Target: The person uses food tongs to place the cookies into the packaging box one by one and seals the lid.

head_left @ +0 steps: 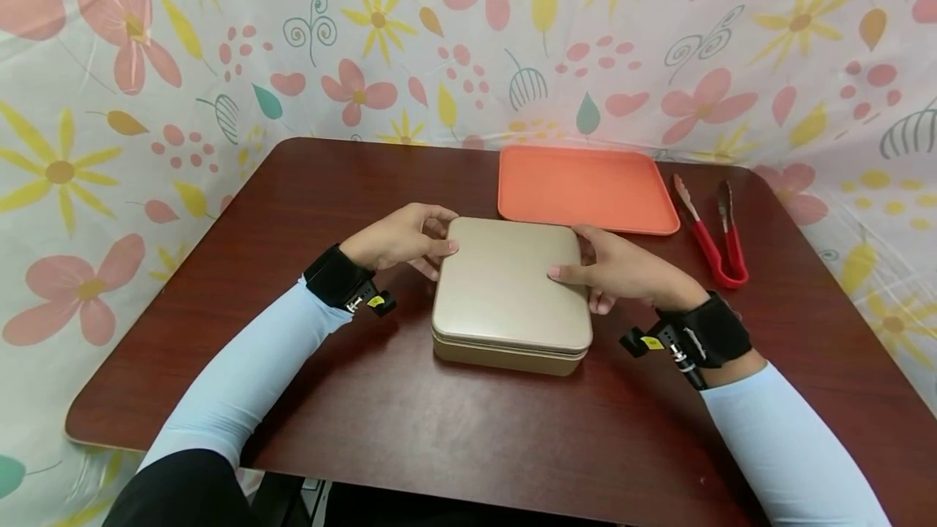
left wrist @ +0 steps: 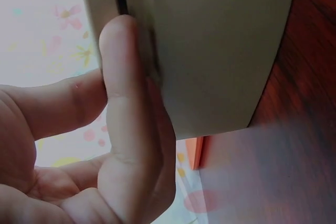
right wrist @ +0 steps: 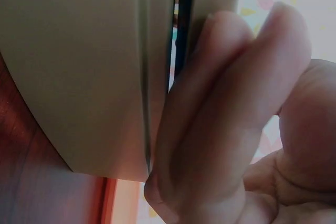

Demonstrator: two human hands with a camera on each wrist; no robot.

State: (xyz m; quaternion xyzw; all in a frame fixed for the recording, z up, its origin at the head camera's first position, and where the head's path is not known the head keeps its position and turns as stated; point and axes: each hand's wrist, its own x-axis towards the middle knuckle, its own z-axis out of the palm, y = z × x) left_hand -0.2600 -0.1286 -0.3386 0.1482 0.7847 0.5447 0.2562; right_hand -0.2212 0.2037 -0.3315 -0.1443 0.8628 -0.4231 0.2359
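Note:
A squarish gold tin stands on the table in front of me, its lid [head_left: 512, 287] on top and its base [head_left: 505, 356] showing below at the near side. My left hand [head_left: 398, 238] pinches the lid's left edge, thumb on the rim and fingers below it. On the opposite side my right hand [head_left: 629, 267] grips the lid, its thumb lying on the top. Both wrist views show fingertips at the seam above the tin's side wall [left wrist: 220, 56]. A narrow gap shows there between lid and base, clearest in the right wrist view. The inside of the tin is hidden.
Behind the tin, toward the right, lies an orange tray [head_left: 586, 189]. Tongs with red handles [head_left: 713, 254] rest to the right of it. The brown table [head_left: 366, 421] meets a flower-patterned sheet [head_left: 249, 47] at its far edge.

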